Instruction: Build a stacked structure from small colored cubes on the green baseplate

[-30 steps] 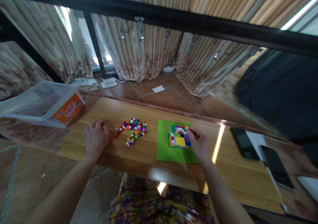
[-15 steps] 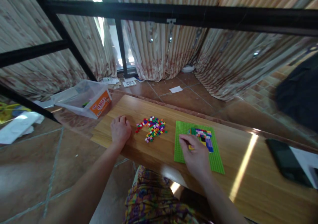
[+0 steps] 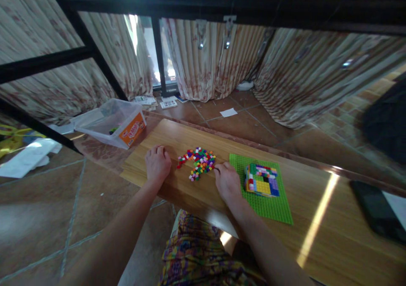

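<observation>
Small coloured toy bricks point(image 3: 203, 161) lie in a loose pile on the wooden bench. At the pile's right edge, my right hand point(image 3: 229, 182) has thumb and fingers pinched together; whatever is between the tips is too small to make out. Left of the bricks, my left hand point(image 3: 157, 164) rests on the wood with its fingers curled in, and nothing shows in it. A green studded baseplate point(image 3: 275, 212) lies to the right of my right hand. On it stands a low, multicoloured brick structure point(image 3: 262, 186) with a yellow front and a dark gap.
A clear plastic box point(image 3: 108, 123) with an orange label stands beyond the bench's left end. The wooden bench point(image 3: 177, 134) carries a dark flat device point(image 3: 377, 210) at the right. A black metal frame point(image 3: 196, 7) crosses in front of curtains point(image 3: 203, 66).
My right hand has moved left from the brick structure to the pile's edge, uncovering the structure. My left hand stays resting on the bench. The view has shifted slightly.
</observation>
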`<action>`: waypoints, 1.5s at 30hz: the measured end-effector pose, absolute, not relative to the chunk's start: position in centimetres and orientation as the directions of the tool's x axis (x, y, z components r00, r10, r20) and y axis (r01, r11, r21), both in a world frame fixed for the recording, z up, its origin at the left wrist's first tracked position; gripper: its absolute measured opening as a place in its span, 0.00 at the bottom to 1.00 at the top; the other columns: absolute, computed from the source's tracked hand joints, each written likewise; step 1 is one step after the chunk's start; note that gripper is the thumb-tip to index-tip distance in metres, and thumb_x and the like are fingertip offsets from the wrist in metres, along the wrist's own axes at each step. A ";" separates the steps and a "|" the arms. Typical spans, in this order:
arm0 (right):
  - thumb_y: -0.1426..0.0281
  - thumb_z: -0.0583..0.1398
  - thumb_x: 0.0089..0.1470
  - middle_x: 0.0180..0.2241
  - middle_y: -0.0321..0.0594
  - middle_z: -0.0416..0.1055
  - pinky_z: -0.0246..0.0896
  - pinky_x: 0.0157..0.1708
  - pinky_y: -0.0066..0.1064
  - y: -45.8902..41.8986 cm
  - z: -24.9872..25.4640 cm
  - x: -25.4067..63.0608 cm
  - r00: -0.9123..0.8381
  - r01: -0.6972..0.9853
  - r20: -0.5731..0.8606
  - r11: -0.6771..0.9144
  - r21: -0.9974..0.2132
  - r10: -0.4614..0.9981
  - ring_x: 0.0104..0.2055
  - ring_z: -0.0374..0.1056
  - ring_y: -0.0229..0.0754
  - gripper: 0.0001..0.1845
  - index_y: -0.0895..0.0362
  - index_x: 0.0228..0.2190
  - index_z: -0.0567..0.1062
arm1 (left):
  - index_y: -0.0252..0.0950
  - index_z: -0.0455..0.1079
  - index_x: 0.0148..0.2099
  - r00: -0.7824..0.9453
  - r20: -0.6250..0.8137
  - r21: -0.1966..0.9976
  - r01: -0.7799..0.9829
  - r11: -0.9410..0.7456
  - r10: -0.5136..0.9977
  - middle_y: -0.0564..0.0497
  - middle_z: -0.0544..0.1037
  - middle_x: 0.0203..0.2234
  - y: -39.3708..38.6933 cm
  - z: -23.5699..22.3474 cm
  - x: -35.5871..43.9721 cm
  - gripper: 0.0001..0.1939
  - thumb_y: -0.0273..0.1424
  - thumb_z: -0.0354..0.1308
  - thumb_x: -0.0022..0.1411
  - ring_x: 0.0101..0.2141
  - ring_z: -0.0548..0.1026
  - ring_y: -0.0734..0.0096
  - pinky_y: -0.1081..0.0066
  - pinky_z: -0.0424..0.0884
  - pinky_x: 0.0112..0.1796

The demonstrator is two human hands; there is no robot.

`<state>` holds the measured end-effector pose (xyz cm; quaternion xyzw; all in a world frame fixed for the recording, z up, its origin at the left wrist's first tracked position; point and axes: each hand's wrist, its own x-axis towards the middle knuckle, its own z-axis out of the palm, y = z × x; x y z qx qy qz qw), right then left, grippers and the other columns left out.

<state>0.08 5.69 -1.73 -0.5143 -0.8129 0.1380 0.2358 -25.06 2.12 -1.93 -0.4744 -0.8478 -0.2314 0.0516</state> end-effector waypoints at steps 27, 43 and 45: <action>0.59 0.66 0.47 0.36 0.43 0.82 0.70 0.45 0.43 7.0 0.4 17.4 0.182 0.367 0.074 0.002 -0.930 0.981 0.39 0.76 0.48 0.15 0.55 0.34 0.84 | 0.29 0.72 0.53 -0.489 0.360 0.277 0.869 0.410 0.794 0.35 0.75 0.51 2.4 -2.3 -26.1 0.23 0.35 0.43 0.65 0.53 0.71 0.49 0.53 0.63 0.57; 0.59 0.64 0.50 0.35 0.41 0.83 0.71 0.42 0.40 6.8 0.8 16.9 0.166 0.467 0.109 0.019 -0.884 0.980 0.37 0.78 0.48 0.15 0.54 0.36 0.84 | 0.28 0.73 0.53 -0.489 0.360 0.218 0.872 0.438 0.794 0.34 0.76 0.51 2.4 -2.2 -26.0 0.24 0.34 0.43 0.65 0.52 0.72 0.47 0.53 0.65 0.55; 0.59 0.63 0.51 0.35 0.41 0.83 0.72 0.41 0.39 6.7 1.1 16.8 0.156 0.498 0.144 0.048 -0.866 0.977 0.37 0.78 0.48 0.15 0.54 0.36 0.84 | 0.28 0.73 0.53 -0.483 0.365 0.218 0.875 0.432 0.796 0.35 0.76 0.51 2.5 -2.3 -26.0 0.23 0.34 0.44 0.65 0.51 0.72 0.47 0.53 0.65 0.55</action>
